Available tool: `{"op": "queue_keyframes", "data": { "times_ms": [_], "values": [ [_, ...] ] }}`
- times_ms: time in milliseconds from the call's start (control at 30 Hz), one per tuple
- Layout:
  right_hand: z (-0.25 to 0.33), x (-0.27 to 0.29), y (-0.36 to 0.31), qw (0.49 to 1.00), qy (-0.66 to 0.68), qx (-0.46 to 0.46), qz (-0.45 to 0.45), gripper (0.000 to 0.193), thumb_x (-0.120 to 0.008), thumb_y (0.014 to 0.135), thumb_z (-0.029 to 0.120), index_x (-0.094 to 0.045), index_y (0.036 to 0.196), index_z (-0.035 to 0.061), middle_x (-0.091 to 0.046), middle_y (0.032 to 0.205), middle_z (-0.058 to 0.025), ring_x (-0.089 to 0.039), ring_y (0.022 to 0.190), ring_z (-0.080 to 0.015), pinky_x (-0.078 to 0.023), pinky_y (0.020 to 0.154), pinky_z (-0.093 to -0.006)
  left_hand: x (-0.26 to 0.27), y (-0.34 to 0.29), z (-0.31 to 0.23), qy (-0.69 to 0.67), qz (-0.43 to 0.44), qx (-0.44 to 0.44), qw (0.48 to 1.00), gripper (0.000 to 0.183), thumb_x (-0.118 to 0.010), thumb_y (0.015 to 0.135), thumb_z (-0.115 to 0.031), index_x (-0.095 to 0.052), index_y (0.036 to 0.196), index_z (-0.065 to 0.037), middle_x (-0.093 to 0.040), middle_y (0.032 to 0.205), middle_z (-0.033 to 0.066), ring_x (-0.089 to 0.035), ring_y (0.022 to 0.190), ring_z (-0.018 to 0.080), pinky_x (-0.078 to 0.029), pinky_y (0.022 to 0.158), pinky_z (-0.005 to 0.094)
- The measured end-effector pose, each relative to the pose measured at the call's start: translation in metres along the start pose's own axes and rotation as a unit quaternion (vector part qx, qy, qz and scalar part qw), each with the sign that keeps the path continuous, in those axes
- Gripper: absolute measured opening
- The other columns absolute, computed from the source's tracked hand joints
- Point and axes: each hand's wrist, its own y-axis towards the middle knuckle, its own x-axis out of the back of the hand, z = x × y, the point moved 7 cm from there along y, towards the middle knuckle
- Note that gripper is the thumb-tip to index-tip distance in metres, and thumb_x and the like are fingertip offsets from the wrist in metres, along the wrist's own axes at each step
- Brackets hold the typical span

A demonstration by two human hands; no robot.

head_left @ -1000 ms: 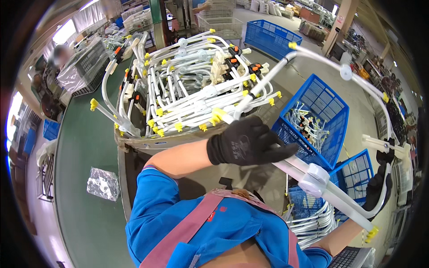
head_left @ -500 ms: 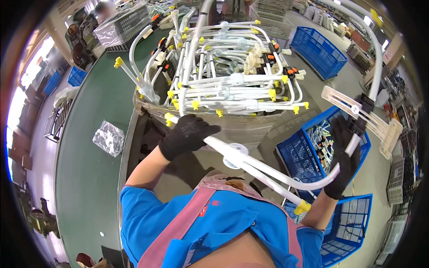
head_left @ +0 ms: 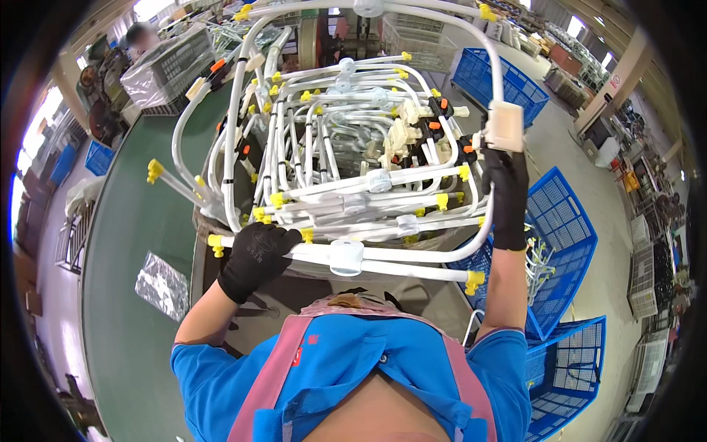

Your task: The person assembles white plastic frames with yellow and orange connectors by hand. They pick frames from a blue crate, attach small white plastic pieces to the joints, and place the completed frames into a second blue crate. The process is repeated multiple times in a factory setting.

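Observation:
Both of my hands, in black gloves, hold a large white tubular frame (head_left: 412, 255) out over a stack of similar frames (head_left: 379, 180). My left hand (head_left: 258, 258) is closed around its near tubes, close to the yellow end fitting at the left. On the right side tube, my right hand (head_left: 508, 195) grips just below a cream plastic block (head_left: 505, 125), its fingers partly hidden. A pale round-cornered joint (head_left: 346, 258) sits mid-way along the near tubes. Another yellow end fitting (head_left: 473, 282) shows at the near right. The far tube arches beyond the stack.
At left runs a long green table (head_left: 121, 309) with a crinkled clear plastic packet (head_left: 162, 286) on it. Blue crates (head_left: 571, 247) stand at right, one holding small parts; another blue crate (head_left: 501, 77) is farther back. A film-wrapped grey crate (head_left: 173, 70) and a person are at far left.
The frame has swung from a slant to roughly level and now spans the stack. My right hand has moved left and away from me, with the frame still in both hands.

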Motion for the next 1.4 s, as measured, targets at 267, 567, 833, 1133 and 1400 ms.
{"op": "queue_keyframes", "data": {
  "times_ms": [267, 567, 833, 1133, 1400],
  "values": [
    [-0.035, -0.005, 0.045, 0.994, -0.110, -0.010, 0.006, 0.031, -0.064, 0.089, 0.014, -0.063, 0.119, 0.0052, -0.061, 0.086, -0.0015, -0.053, 0.062, -0.0051, -0.043, 0.054, -0.0203, -0.008, 0.021, 0.011, -0.118, -0.042, -0.040, 0.991, 0.041, -0.072, 0.065, -0.017, -0.064, 0.105, -0.011, -0.065, 0.082, 0.0100, -0.064, 0.078, 0.0291, -0.050, 0.068, 0.0418],
    [-0.104, -0.027, 0.077, 0.954, -0.263, 0.111, 0.086, 0.024, -0.063, 0.088, 0.007, -0.066, 0.111, 0.0035, -0.064, 0.086, -0.0033, -0.056, 0.059, -0.0063, -0.045, 0.051, -0.0222, -0.043, 0.023, 0.030, -0.158, -0.002, 0.003, 0.987, 0.051, -0.074, 0.065, -0.020, -0.061, 0.114, -0.012, -0.066, 0.084, 0.0107, -0.064, 0.075, 0.0312, -0.049, 0.065, 0.0436],
    [-0.150, -0.095, 0.069, 0.888, -0.391, 0.189, 0.150, 0.033, -0.062, 0.082, 0.007, -0.060, 0.114, 0.0067, -0.058, 0.114, -0.0212, -0.057, 0.104, -0.0396, -0.048, 0.088, -0.0449, -0.078, 0.025, 0.073, -0.090, 0.000, 0.077, 0.993, 0.090, -0.083, 0.058, -0.027, -0.045, 0.138, -0.015, -0.046, 0.136, 0.0132, -0.048, 0.118, 0.0334, -0.042, 0.096, 0.0452],
    [-0.136, -0.108, 0.038, 0.911, -0.313, 0.206, 0.175, 0.039, -0.062, 0.080, 0.004, -0.058, 0.118, 0.0032, -0.043, 0.136, -0.0273, -0.054, 0.116, -0.0380, -0.048, 0.090, -0.0411, -0.087, 0.001, 0.082, -0.054, -0.019, 0.136, 0.989, 0.088, -0.076, 0.062, -0.015, -0.040, 0.142, -0.011, -0.044, 0.139, 0.0169, -0.047, 0.121, 0.0380, -0.042, 0.097, 0.0498],
    [-0.134, -0.104, 0.027, 0.902, -0.342, 0.219, 0.144, 0.045, -0.065, 0.081, 0.010, -0.055, 0.125, 0.0048, -0.036, 0.140, -0.0282, -0.043, 0.127, -0.0425, -0.041, 0.101, -0.0449, -0.082, 0.000, 0.070, -0.053, 0.026, 0.192, 0.980, 0.099, -0.081, 0.061, -0.025, -0.031, 0.146, -0.013, -0.034, 0.146, 0.0181, -0.041, 0.128, 0.0402, -0.037, 0.098, 0.0535]
  ]
}}
